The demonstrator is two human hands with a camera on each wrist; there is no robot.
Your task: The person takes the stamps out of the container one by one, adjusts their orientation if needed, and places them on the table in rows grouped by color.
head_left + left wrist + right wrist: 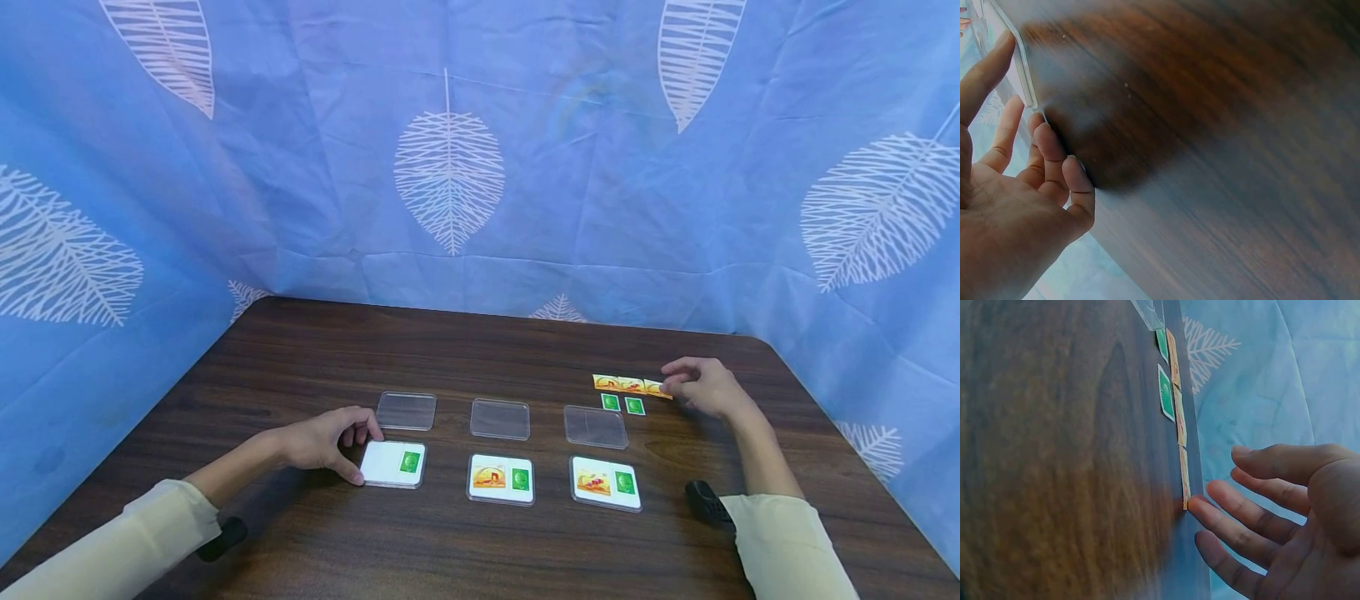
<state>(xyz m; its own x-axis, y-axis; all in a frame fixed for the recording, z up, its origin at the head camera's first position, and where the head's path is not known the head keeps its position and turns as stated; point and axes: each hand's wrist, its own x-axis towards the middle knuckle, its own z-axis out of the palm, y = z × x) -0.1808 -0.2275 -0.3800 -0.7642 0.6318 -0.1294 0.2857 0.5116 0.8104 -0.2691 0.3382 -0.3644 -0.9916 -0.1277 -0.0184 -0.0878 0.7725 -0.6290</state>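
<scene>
- Left arm (243, 467): slanted in from lower left
- Left hand (324, 439): thumb and forefinger apart, other fingers bent
- Right arm (772, 462): angled up from lower right
- Right hand (703, 387): fingers parted, pointing left

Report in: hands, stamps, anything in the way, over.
Left hand touching the leftmost cased card. Right hand at right end of the orange stamps. Two green stamps on their near side. No obstruction visible.

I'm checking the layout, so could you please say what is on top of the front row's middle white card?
An orange stamp at left, a green stamp at right; the white card beneath them is hidden.
</scene>
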